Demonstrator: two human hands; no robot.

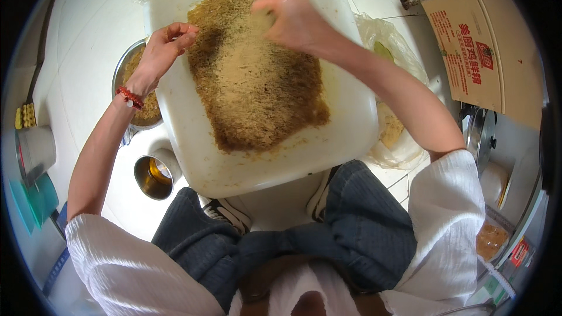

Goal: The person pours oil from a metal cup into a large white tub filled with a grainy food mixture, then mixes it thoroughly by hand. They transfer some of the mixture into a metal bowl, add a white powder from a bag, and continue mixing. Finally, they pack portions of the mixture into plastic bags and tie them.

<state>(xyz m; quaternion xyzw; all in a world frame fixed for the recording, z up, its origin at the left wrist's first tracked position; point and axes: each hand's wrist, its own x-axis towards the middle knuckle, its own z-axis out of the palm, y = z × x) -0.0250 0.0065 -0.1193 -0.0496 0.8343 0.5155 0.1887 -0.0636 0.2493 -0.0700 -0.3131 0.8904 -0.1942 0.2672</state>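
A large white plastic tub [281,171] stands before me, holding a flat mass of brown shredded food [263,127] with pale tan powder [243,63] over its middle. My right hand [287,19] is curled and blurred above the upper right of the mass; whether powder is inside it is hidden. At the tub's left rim hovers my left hand [169,44], fingers bent with their tips near each other and nothing visible in them. A red bead bracelet circles that wrist.
Left of the tub are a metal bowl [116,74] of brown shreds and a metal pot [153,177] with yellow liquid. A plastic bag [417,70] with tan contents lies right, near a cardboard box [478,52]. My knees and shoes are close to the tub's near edge.
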